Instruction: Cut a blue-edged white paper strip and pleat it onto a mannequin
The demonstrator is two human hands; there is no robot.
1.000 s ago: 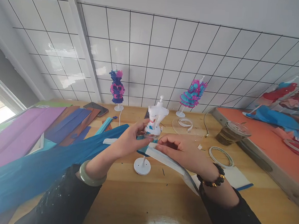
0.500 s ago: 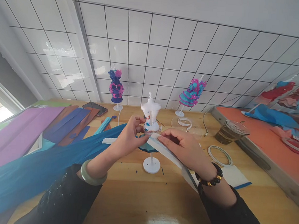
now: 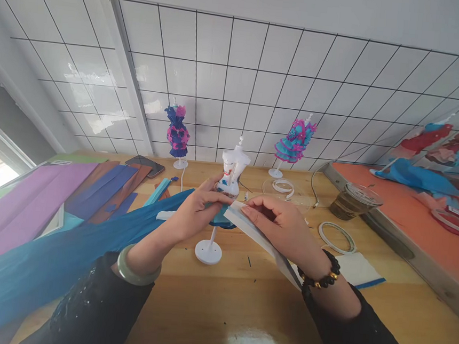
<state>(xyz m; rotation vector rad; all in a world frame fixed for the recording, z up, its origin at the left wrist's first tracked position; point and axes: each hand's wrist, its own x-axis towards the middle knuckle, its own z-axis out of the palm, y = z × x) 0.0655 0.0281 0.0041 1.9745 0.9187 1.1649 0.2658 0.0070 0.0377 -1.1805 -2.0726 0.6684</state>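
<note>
From my remote seat I take the white dress form (image 3: 240,159) as landmark: it leans to the right ahead of me, its round base (image 3: 208,252) below, teal paper (image 3: 220,219) just under its hips. My left hand (image 3: 194,213) curls close about its waist, some fingers behind and one across the front, so I judge it bears the form; the contact beneath the palm I cannot tell. Just right of the form, my right hand (image 3: 281,222) has thumb and fingers pinched tight on the near end of a white strip (image 3: 250,231), whose tail slopes down and further right. To do this well, I would steady the lean with the left, grip the strip close to its tip so the edge lies flat, and let the tail hang untwisted. Left of the form, blue crepe paper (image 3: 98,246) runs behind my forearm, so I mind snagging it.
</note>
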